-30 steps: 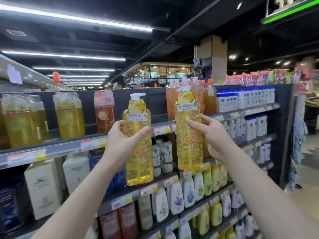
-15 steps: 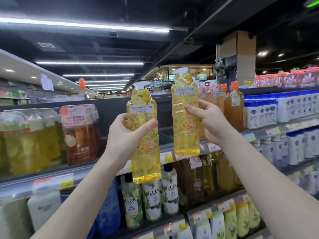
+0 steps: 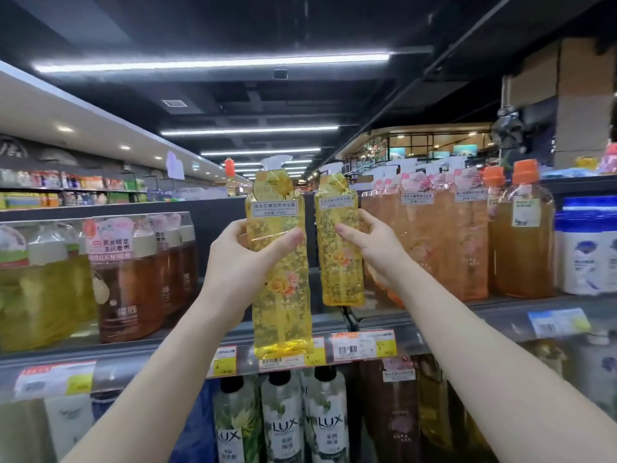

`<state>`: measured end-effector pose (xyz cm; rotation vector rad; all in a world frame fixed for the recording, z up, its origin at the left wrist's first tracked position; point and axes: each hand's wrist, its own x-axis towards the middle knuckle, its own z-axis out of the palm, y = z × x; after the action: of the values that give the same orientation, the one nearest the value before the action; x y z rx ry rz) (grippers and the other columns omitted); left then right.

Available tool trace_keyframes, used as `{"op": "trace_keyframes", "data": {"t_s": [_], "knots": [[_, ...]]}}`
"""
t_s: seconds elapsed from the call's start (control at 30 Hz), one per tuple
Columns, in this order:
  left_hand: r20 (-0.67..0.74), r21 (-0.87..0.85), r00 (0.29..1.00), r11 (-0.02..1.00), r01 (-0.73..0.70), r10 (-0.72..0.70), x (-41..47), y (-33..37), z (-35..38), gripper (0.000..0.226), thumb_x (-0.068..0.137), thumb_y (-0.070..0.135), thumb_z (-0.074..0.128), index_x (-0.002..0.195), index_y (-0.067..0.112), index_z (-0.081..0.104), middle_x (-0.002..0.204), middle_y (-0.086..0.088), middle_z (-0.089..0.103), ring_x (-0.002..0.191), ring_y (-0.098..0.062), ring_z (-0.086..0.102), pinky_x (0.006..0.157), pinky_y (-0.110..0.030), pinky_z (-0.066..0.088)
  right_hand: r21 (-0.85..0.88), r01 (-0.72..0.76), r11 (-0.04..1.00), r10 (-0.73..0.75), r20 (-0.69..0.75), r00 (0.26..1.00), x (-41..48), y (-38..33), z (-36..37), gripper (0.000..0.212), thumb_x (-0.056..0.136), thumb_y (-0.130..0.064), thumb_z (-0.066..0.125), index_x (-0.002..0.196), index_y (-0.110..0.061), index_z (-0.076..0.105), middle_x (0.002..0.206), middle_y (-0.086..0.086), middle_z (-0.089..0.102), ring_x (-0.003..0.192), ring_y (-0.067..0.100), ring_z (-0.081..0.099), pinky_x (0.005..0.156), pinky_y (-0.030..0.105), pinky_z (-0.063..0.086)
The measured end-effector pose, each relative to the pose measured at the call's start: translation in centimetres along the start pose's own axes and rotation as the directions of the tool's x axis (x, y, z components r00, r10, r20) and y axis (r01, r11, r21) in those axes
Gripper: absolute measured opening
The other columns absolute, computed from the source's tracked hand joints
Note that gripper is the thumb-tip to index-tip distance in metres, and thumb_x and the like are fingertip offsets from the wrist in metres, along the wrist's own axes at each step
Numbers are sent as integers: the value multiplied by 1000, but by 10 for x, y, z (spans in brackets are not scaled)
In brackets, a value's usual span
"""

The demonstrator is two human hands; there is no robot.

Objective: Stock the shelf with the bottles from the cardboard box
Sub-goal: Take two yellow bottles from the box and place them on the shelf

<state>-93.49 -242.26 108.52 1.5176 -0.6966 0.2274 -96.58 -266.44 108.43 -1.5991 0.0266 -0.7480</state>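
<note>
- Presently, two yellow pump bottles are held up at top-shelf height, one per hand.
- Left hand (image 3: 240, 259) is clamped around the upper body of the left bottle (image 3: 278, 262); thumb across the front just below the label, most of the bottle hanging below the grip, in front of the shelf lip.
- Right hand (image 3: 375, 252) is closed on the right bottle (image 3: 339, 242) from its right side; base just above the top shelf (image 3: 500, 307), apparently over the empty gap.
- Peach bottles (image 3: 444, 242) stand just right of that grip; brown bottles (image 3: 140, 275) well left of the left grip.
- Cardboard box: not in view.
- Step judged: placement, not yet set down.
- Next move calls for pushing both bottles forward into the gap, bases flat, labels outward, then releasing.
</note>
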Motion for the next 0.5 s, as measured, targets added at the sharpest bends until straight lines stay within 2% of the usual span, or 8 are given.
{"op": "trace_keyframes", "data": {"t_s": [0.07, 0.1, 0.17, 0.27, 0.3, 0.37, 0.43, 0.5], "knots": [[-9, -17, 1000, 1000, 16, -16, 1, 0, 3, 80, 57, 62, 88, 126, 28, 65, 111, 7, 78, 100, -15, 76, 86, -46, 64, -29, -9, 1000, 9, 13, 1000, 8, 7, 2, 92, 92, -33, 77, 163, -22, 20, 159, -1, 43, 134, 19, 54, 109, 39, 46], [-10, -24, 1000, 1000, 19, -19, 2, 1, 3, 79, 57, 61, 88, 125, 28, 66, 110, 6, 78, 99, -15, 77, 85, -46, 65, -43, -19, 999, 20, 27, 999, 9, 8, 3, 90, 95, -35, 73, 164, -25, 17, 160, -4, 40, 134, 16, 52, 107, 35, 45], [-10, -31, 1000, 999, 15, -16, 2, 1, 2, 79, 56, 60, 88, 125, 28, 66, 109, 7, 78, 99, -14, 77, 85, -46, 64, -99, -40, 994, 44, 38, 998, 4, 3, 5, 84, 101, -37, 64, 165, -31, 9, 154, -14, 36, 124, 8, 50, 91, 24, 43], [-6, 4, 1000, 1000, -22, 22, 1, 5, -2, 87, 53, 65, 86, 128, 28, 65, 111, 8, 78, 100, -13, 76, 89, -46, 63, -253, -39, 967, 44, 16, 999, -2, -4, 3, 83, 103, -41, 58, 165, -32, 5, 157, -1, 42, 109, 7, 49, 62, 9, 43], [1, 14, 999, 999, -36, 36, 0, 5, -3, 89, 52, 67, 86, 128, 28, 65, 111, 8, 78, 101, -13, 76, 89, -46, 63, -305, -21, 952, 21, -5, 1000, -6, -8, 4, 82, 102, -42, 59, 165, -30, 8, 155, 1, 45, 108, 7, 49, 58, 7, 44], [12, 25, 998, 998, -57, 56, 1, 7, -7, 93, 49, 72, 87, 128, 28, 65, 112, 9, 78, 102, -13, 76, 90, -47, 62, -425, 20, 905, -62, -85, 995, -12, -9, 7, 81, 100, -45, 62, 165, -28, 18, 151, 1, 50, 115, 12, 53, 74, 12, 50], [21, 36, 997, 997, -73, 72, 1, 7, -10, 98, 45, 78, 87, 128, 30, 65, 112, 10, 78, 103, -12, 76, 90, -47, 62, -504, 5, 864, -98, -158, 983, -18, -7, 9, 79, 95, -47, 69, 161, -24, 30, 147, 1, 54, 122, 19, 56, 92, 30, 49], [33, 40, 996, 996, -81, 80, 0, 6, -12, 92, 48, 73, 86, 127, 31, 65, 110, 11, 78, 101, -11, 76, 90, -46, 62, -552, -15, 834, -76, -141, 987, -27, -4, 10, 78, 92, -38, 76, 156, -23, 36, 138, -4, 56, 113, 14, 54, 88, 29, 45]]}}
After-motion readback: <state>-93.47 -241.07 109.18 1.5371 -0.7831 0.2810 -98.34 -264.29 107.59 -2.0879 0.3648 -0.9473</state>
